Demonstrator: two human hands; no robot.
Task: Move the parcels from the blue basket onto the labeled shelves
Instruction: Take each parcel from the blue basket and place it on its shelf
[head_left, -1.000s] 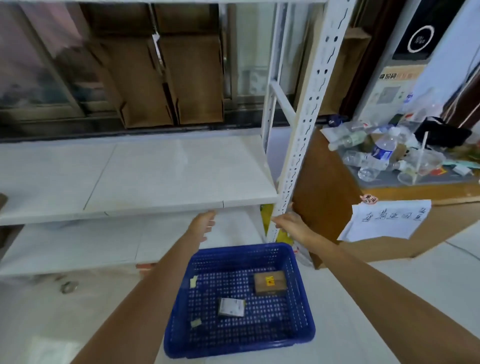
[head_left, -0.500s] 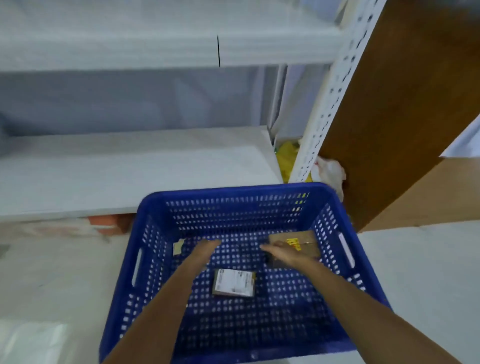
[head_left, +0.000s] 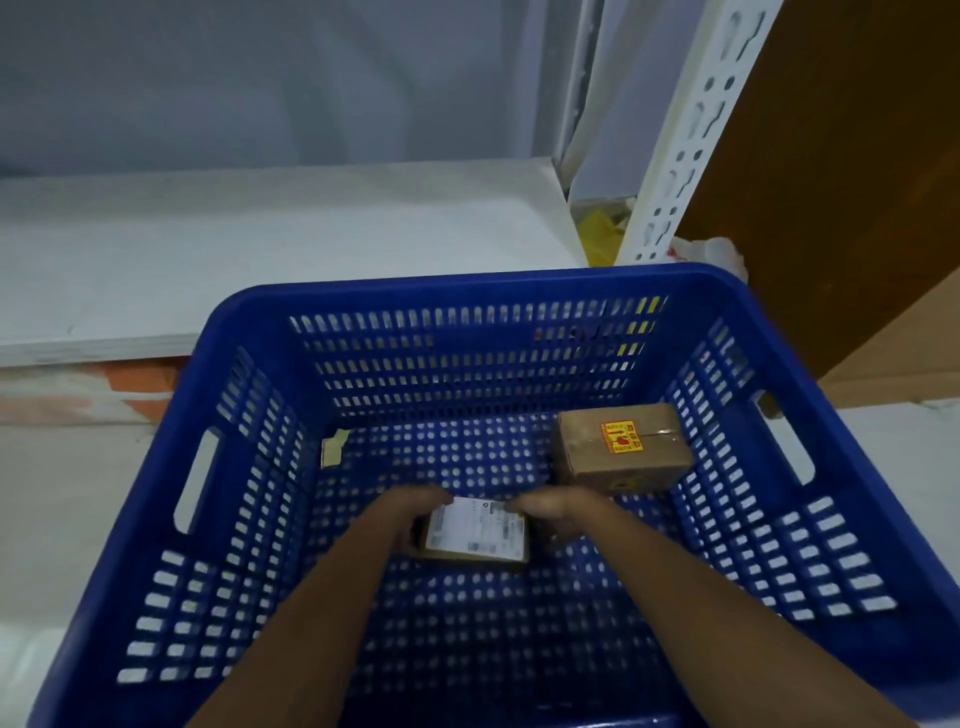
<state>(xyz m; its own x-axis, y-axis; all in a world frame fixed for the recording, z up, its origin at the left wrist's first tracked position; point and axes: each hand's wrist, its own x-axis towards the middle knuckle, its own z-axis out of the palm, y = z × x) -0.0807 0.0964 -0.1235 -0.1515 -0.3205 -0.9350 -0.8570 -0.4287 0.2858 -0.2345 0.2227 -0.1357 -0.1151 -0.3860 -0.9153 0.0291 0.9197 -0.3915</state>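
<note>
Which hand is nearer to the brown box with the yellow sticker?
Right. The right hand is just below that brown box, at the small parcel's right edge; the left hand is farther left.

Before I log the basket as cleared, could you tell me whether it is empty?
Not empty: the blue basket holds a brown box and a labeled parcel.

The blue basket (head_left: 519, 291) sits on the pale floor (head_left: 67, 499), just before a white bottom shelf (head_left: 260, 244) — its top bare, as far as the blurred view shows.
</note>
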